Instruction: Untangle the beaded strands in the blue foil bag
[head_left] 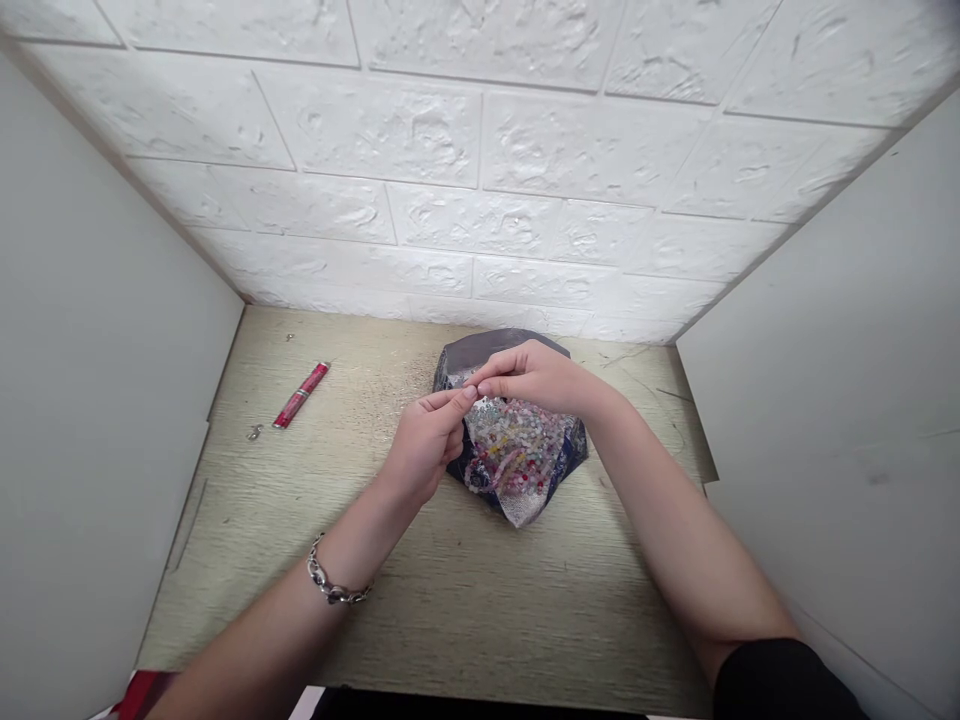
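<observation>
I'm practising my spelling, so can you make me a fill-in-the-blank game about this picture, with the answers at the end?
1. The left hand and right hand come together close to lots of tiny, colourful ____.
2. The left wrist wears a silver chain ____.
3. The main colour of the slim, tube-like item is ____.
4. The colour of the brick-patterned wall is ____.

Missing words: beads; bracelet; red; white.
</observation>
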